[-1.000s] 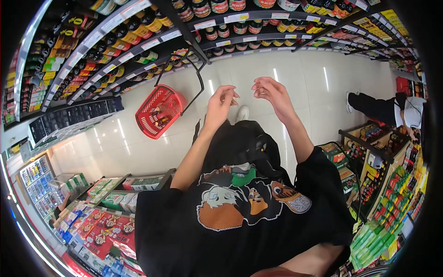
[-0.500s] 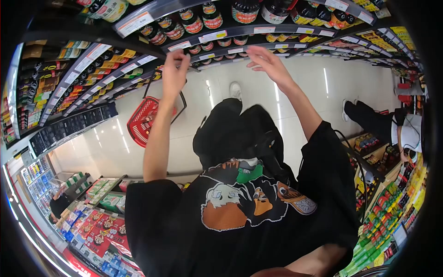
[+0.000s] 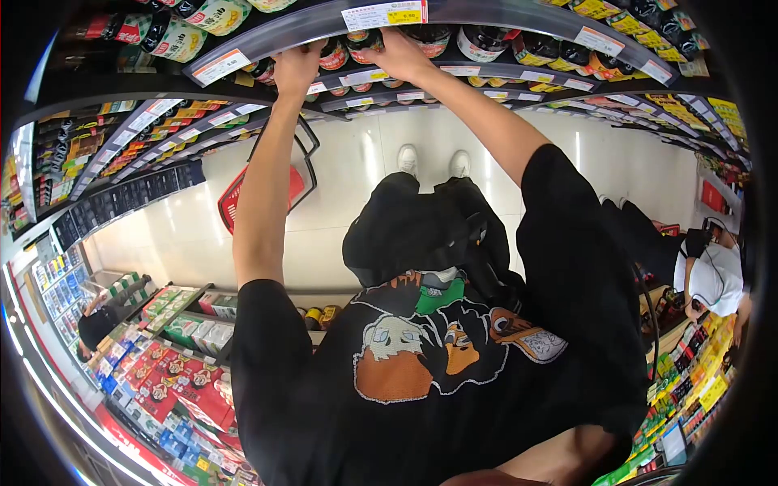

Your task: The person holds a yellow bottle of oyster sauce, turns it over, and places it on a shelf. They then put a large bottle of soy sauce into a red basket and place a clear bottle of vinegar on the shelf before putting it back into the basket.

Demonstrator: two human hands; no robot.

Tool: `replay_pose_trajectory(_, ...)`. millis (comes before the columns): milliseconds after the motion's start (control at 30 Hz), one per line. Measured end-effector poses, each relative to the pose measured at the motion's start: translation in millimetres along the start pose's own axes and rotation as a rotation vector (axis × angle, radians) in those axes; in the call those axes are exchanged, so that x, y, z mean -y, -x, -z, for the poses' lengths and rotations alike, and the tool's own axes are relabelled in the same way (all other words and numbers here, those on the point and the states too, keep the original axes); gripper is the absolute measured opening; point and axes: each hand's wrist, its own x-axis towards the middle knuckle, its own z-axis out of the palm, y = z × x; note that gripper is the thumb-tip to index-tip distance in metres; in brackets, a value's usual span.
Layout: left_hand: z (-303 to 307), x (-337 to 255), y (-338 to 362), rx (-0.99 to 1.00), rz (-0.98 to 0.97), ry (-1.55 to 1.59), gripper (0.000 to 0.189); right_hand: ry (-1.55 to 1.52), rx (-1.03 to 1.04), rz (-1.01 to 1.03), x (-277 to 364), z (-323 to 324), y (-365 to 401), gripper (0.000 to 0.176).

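Observation:
A row of dark bottles with red and green labels stands on the shelf in front of me. My left hand (image 3: 297,71) reaches in among them at the left end, beside a bottle (image 3: 333,57). The shelf edge above hides most of its fingers. My right hand (image 3: 399,57) reaches in further right, its thumb side against a bottle (image 3: 364,46). A white and yellow price label (image 3: 384,14) hangs over its fingertips, so its grip is hidden. Both bottles still stand on the shelf.
A shelf edge (image 3: 486,14) runs just above my hands. Large bottles with green-yellow labels (image 3: 217,14) lie above left. On the floor, left of my feet, stands a red shopping basket (image 3: 235,198). A person in a white top (image 3: 713,275) is at the right; another person (image 3: 99,328) is far left.
Both hands have moved forward from above the aisle into the shelf among the bottles. My body has come closer to the shelf, and both shoes now show. The person at right has shifted.

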Motion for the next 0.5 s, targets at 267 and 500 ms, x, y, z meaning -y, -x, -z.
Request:
replay_pose_trajectory(267, 5.0, 11.2, -6.7, -0.048, -0.191, -0.096, 0.039, 0.203, -0.046, 0.024, -15.9, -22.3, -39.8, 0.056)
replay_pose_trajectory(500, 6.5, 13.7, -7.4, 0.017, -0.184, -0.104, 0.039, 0.229, -0.029, 0.079, -29.6, -27.3, -53.3, 0.059)
